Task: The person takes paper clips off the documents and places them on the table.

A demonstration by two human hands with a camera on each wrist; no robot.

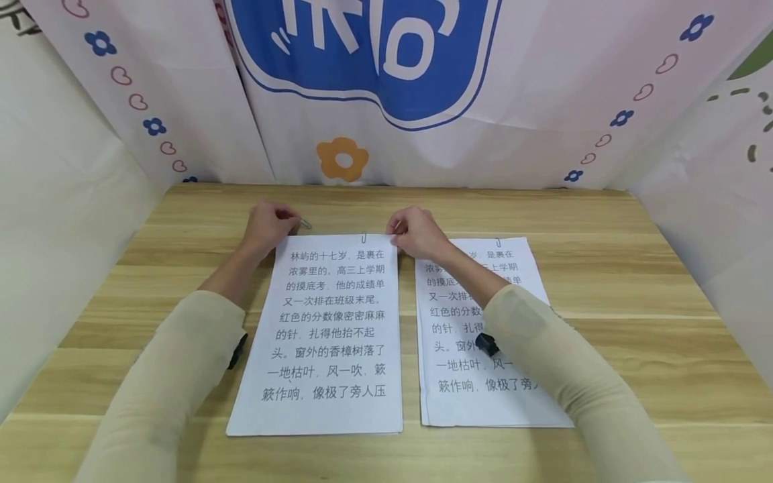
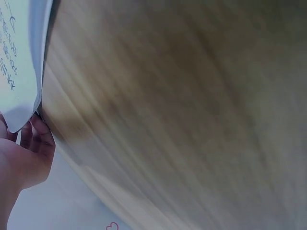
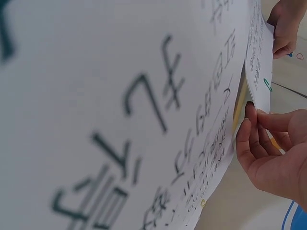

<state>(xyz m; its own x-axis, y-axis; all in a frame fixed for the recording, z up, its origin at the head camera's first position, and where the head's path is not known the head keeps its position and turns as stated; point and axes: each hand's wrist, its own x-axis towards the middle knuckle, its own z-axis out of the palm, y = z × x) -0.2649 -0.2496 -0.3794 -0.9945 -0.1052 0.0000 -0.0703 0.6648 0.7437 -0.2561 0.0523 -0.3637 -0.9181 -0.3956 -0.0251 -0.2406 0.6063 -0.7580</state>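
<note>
The left stack of printed sheets (image 1: 332, 322) carries a green paper clip (image 1: 364, 237) on its top edge. My left hand (image 1: 270, 228) pinches its top left corner, and in the left wrist view that hand (image 2: 29, 155) has thumb and fingers on either side of the paper. A pale paper clip (image 1: 305, 224) shows beside the left fingertips; I cannot tell whether they touch it. My right hand (image 1: 418, 233) grips the stack's top right corner; in the right wrist view the thumb of that hand (image 3: 276, 148) presses on the sheets.
A second stack of printed sheets (image 1: 483, 402) lies to the right under my right forearm, with a paper clip (image 1: 498, 242) at its top. Both stacks lie on a wooden table (image 1: 326, 456). A printed cloth (image 1: 543, 127) hangs behind the table's far edge.
</note>
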